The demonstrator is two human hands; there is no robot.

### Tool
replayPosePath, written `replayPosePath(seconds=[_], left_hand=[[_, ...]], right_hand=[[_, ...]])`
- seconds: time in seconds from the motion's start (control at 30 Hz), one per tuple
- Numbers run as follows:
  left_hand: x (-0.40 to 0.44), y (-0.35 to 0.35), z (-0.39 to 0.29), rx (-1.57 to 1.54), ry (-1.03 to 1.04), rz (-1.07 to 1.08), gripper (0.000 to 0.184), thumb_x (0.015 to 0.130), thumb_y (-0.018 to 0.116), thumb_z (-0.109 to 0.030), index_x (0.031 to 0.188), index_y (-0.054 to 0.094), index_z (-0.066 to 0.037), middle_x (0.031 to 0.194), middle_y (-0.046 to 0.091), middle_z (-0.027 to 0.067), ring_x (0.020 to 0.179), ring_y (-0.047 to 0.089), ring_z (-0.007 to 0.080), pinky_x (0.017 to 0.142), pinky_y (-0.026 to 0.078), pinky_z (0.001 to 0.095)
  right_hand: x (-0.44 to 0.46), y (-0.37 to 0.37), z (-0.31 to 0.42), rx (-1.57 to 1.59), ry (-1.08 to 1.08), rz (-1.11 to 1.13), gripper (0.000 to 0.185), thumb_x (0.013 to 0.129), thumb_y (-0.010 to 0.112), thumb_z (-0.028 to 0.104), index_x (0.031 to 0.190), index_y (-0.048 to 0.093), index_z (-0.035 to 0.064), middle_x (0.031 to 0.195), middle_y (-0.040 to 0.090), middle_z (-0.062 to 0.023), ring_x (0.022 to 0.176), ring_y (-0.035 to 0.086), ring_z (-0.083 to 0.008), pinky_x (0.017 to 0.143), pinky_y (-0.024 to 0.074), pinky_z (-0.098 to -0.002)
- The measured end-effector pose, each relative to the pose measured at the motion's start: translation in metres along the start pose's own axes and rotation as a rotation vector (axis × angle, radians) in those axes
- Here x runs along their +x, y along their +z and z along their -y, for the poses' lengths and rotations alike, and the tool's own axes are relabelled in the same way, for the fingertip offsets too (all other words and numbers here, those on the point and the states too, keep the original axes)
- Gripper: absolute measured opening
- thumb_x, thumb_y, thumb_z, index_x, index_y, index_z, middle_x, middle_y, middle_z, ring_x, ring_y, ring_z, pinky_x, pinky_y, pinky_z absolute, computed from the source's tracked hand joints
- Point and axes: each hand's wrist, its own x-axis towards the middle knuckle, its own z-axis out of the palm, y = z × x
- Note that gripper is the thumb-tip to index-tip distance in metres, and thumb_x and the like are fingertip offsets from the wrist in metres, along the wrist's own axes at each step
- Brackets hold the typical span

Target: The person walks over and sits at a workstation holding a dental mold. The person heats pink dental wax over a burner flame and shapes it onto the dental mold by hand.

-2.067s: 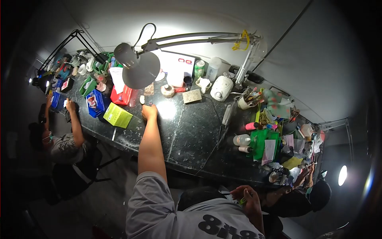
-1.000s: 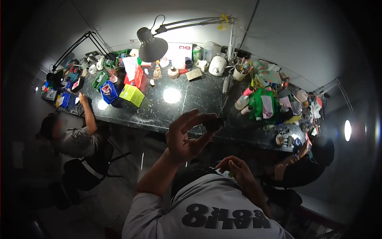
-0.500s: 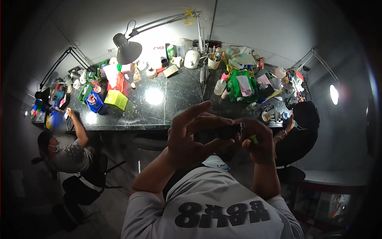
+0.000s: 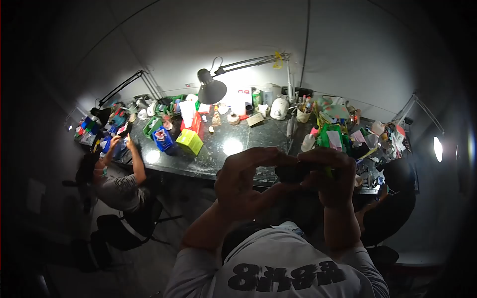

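Observation:
My left hand (image 4: 243, 181) is raised in front of my chest, fingers and thumb closing on a small dark object (image 4: 288, 173). Its kind is lost in shadow. My right hand (image 4: 332, 174) grips the other side of it with curled fingers. A bit of yellow-green (image 4: 328, 172) shows within the right hand; whether it belongs to the dark object I cannot tell. Both hands are in the air, before the front edge of a dark worktable (image 4: 213, 161).
A black desk lamp (image 4: 212, 88) lights the table. On it stand a yellow-green box (image 4: 190, 142), a blue bin (image 4: 162, 138), a white device (image 4: 279, 109), a brush cup (image 4: 303, 115) and a green bag (image 4: 331, 134). One person (image 4: 119, 186) sits at left, another (image 4: 392, 203) at right.
The view has tilted, so the table sits lower and further right. My hands have risen towards the camera, still around the dark object. The left person's second hand has come into sight.

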Motion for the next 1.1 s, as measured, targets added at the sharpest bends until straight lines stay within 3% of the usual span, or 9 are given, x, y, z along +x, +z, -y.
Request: replayPosePath(seconds=[0.17, 0.37, 0.57, 0.63, 0.73, 1.07, 1.1], left_hand=[[0.008, -0.02, -0.017, 0.029, 0.058, 0.058, 0.06, 0.076, 0.077, 0.004, 0.126, 0.043, 0.008, 0.117, 0.058, 0.0242, 0.106, 0.065, 0.0332, 0.091, 0.056, 0.0394], [0.007, -0.036, -0.03, 0.055, 0.094, -0.007, 0.056, 0.078, 0.073, 0.009, 0.125, 0.043, 0.006, 0.116, 0.058, 0.0248, 0.107, 0.064, 0.0355, 0.091, 0.056, 0.0407], [-0.005, -0.064, -0.035, 0.132, 0.038, -0.042, 0.057, 0.077, 0.074, 0.009, 0.125, 0.042, 0.005, 0.114, 0.059, 0.0243, 0.107, 0.064, 0.0354, 0.091, 0.055, 0.0414], [-0.009, -0.07, -0.037, 0.123, 0.036, -0.117, 0.057, 0.078, 0.074, 0.007, 0.125, 0.042, 0.004, 0.113, 0.06, 0.0254, 0.107, 0.064, 0.0353, 0.091, 0.055, 0.0417], [-0.009, -0.077, -0.05, 0.109, -0.006, -0.165, 0.057, 0.079, 0.074, 0.005, 0.125, 0.041, 0.004, 0.111, 0.061, 0.0271, 0.107, 0.064, 0.0357, 0.091, 0.055, 0.0412], [-0.036, -0.102, -0.062, 0.145, -0.003, -0.279, 0.056, 0.079, 0.074, 0.005, 0.123, 0.039, 0.005, 0.111, 0.062, 0.0293, 0.106, 0.065, 0.035, 0.092, 0.053, 0.0424], [-0.04, -0.102, -0.065, 0.132, -0.048, -0.329, 0.056, 0.079, 0.074, 0.005, 0.123, 0.039, 0.005, 0.112, 0.062, 0.0295, 0.106, 0.065, 0.0352, 0.092, 0.053, 0.0424]], right_hand=[[0.011, 0.019, -0.004, 0.088, -0.061, 0.037, 0.033, 0.071, 0.08, 0.007, 0.104, 0.073, 0.0022, 0.085, 0.07, -0.0065, 0.068, 0.058, -0.0073, 0.061, 0.0448, -0.0225], [0.024, 0.041, -0.006, 0.165, -0.107, 0.153, 0.033, 0.079, 0.073, 0.001, 0.111, 0.068, -0.0037, 0.093, 0.07, -0.015, 0.076, 0.069, -0.0142, 0.064, 0.0528, -0.0238], [0.038, 0.068, -0.015, 0.151, -0.179, 0.165, 0.036, 0.075, 0.077, 0.004, 0.111, 0.07, 0.0019, 0.089, 0.072, -0.0087, 0.069, 0.064, -0.0083, 0.059, 0.0475, -0.0212], [0.042, 0.075, -0.014, 0.151, -0.085, 0.24, 0.039, 0.071, 0.08, 0.005, 0.11, 0.072, 0.006, 0.084, 0.072, -0.0044, 0.062, 0.057, -0.0045, 0.055, 0.0424, -0.0205], [0.047, 0.09, -0.013, 0.152, -0.111, 0.279, 0.04, 0.069, 0.082, 0.007, 0.108, 0.073, 0.0077, 0.08, 0.071, -0.003, 0.057, 0.051, -0.0031, 0.052, 0.039, -0.0209], [0.056, 0.126, -0.011, 0.162, -0.224, 0.4, 0.042, 0.068, 0.083, 0.01, 0.108, 0.073, 0.0081, 0.078, 0.071, -0.003, 0.052, 0.047, -0.0031, 0.049, 0.0362, -0.0214], [0.055, 0.13, -0.011, 0.179, -0.2, 0.408, 0.042, 0.065, 0.083, 0.005, 0.105, 0.072, 0.002, 0.073, 0.067, -0.0042, 0.055, 0.053, -0.0057, 0.052, 0.0409, -0.0219]])
